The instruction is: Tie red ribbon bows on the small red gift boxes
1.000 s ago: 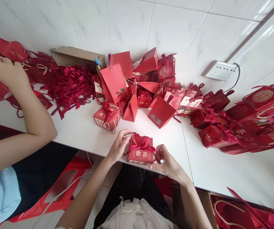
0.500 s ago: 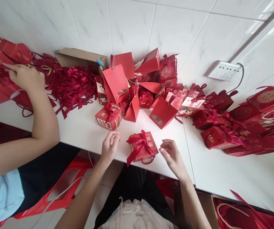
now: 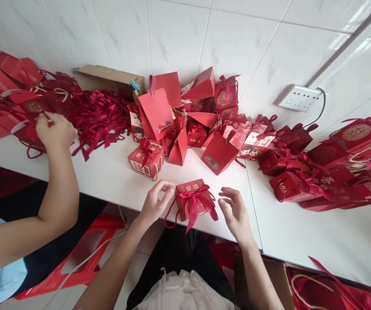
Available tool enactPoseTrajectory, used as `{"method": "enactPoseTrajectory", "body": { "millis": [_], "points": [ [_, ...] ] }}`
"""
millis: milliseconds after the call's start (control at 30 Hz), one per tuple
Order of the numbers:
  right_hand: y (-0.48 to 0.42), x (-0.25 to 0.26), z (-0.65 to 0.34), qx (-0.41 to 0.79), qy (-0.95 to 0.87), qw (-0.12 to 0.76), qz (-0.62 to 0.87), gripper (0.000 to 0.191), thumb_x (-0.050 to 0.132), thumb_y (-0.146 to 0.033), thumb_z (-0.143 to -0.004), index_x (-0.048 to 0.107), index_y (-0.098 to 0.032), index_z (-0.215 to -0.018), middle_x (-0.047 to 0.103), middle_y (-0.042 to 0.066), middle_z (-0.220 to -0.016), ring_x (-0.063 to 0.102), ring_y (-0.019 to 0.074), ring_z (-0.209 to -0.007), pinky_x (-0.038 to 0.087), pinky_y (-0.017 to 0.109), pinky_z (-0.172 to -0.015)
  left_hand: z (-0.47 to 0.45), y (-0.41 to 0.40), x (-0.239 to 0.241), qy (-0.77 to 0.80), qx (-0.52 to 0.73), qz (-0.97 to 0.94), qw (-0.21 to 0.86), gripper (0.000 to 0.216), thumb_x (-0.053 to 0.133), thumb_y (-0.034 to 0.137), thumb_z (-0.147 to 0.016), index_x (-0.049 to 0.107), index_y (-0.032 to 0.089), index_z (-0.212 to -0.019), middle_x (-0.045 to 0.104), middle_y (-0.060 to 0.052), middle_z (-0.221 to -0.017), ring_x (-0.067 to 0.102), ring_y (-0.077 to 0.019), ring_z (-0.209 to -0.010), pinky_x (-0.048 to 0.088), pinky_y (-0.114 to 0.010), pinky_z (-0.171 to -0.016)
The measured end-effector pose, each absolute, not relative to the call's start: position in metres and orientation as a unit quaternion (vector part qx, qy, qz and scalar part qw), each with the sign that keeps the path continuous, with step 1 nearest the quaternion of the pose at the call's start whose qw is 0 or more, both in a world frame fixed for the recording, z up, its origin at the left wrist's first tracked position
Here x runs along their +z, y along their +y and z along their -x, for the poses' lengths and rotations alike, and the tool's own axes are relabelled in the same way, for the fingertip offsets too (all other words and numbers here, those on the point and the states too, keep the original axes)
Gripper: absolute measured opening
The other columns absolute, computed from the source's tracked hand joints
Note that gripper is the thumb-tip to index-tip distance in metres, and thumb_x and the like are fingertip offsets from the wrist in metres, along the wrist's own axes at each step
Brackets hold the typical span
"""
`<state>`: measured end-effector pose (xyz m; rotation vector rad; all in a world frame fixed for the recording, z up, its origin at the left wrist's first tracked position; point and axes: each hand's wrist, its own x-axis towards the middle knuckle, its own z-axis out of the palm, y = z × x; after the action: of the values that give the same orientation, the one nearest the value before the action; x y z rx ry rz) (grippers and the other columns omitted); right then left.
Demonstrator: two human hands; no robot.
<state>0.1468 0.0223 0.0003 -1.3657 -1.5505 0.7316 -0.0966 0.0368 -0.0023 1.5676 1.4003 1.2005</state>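
A small red gift box (image 3: 192,199) with gold characters and a dark red ribbon bow lies on the white table (image 3: 114,181) near its front edge. Its ribbon tails and cord handle hang over the edge. My left hand (image 3: 155,201) hovers just left of the box, fingers curled loosely and apart, holding nothing. My right hand (image 3: 234,210) hovers just right of it, fingers spread, not touching the box.
A heap of red gift boxes and bags (image 3: 185,116) lies behind, with more at right (image 3: 317,172). Loose dark red ribbons (image 3: 98,116) and a cardboard box (image 3: 107,79) sit at back left. Another person's hand (image 3: 54,131) reaches among red bags at left. A wall socket (image 3: 300,97) is at right.
Both my hands let go of the box and drew apart. The box turned on the table and its ribbon now hangs over the edge. The other person's hand moved right.
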Motion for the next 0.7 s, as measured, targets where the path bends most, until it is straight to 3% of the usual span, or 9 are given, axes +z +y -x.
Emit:
{"method": "enactPoseTrajectory", "body": {
  "millis": [100, 267, 333, 467, 700],
  "points": [
    [0.016, 0.009, -0.132, 0.237, -0.721, 0.420, 0.498, 0.026, 0.055, -0.038, -0.089, 0.053, -0.024, -0.111, 0.050, 0.011, -0.113, 0.053, 0.0241, -0.110, 0.049, 0.044, -0.091, 0.094, 0.037, 0.006, 0.509, 0.425, -0.665, 0.343, 0.022, 0.046, 0.034, -0.088, 0.063, 0.020, -0.092, 0.058, -0.004, -0.093, 0.057, -0.0173, -0.090, 0.045, -0.029, -0.084],
    [0.014, 0.015, -0.108, 0.164, -0.825, 0.340, 0.421, 0.036, 0.061, -0.039, -0.085, 0.056, -0.023, -0.117, 0.044, 0.015, -0.128, 0.043, 0.0317, -0.125, 0.043, 0.051, -0.099, 0.094, 0.041, 0.018, 0.490, 0.383, -0.712, 0.327, 0.019, 0.050, 0.031, -0.086, 0.059, 0.019, -0.074, 0.055, -0.005, -0.096, 0.055, -0.0187, -0.095, 0.042, -0.031, -0.091],
    [0.016, 0.013, -0.104, 0.139, -0.839, 0.326, 0.413, 0.038, 0.063, -0.041, -0.083, 0.058, -0.023, -0.116, 0.046, 0.015, -0.128, 0.043, 0.0339, -0.125, 0.039, 0.056, -0.100, 0.094, 0.043, 0.024, 0.472, 0.370, -0.722, 0.344, 0.020, 0.048, 0.031, -0.087, 0.057, 0.019, -0.074, 0.057, -0.005, -0.094, 0.055, -0.0179, -0.091, 0.043, -0.029, -0.085],
    [0.015, 0.009, -0.104, 0.158, -0.827, 0.332, 0.425, 0.037, 0.062, -0.040, -0.084, 0.058, -0.023, -0.116, 0.048, 0.015, -0.125, 0.048, 0.0316, -0.121, 0.046, 0.052, -0.096, 0.098, 0.046, 0.035, 0.443, 0.336, -0.736, 0.385, 0.016, 0.045, 0.029, -0.089, 0.057, 0.019, -0.084, 0.061, -0.003, -0.088, 0.055, -0.0163, -0.080, 0.045, -0.028, -0.074],
    [0.010, 0.007, -0.112, 0.204, -0.813, 0.349, 0.419, 0.027, 0.062, -0.031, -0.084, 0.060, -0.023, -0.110, 0.044, 0.014, -0.130, 0.043, 0.0309, -0.128, 0.049, 0.049, -0.097, 0.102, 0.045, 0.035, 0.424, 0.300, -0.792, 0.321, 0.008, 0.058, 0.026, -0.081, 0.064, 0.022, -0.085, 0.061, -0.005, -0.101, 0.053, -0.0221, -0.102, 0.042, -0.035, -0.093]
  ]
}}
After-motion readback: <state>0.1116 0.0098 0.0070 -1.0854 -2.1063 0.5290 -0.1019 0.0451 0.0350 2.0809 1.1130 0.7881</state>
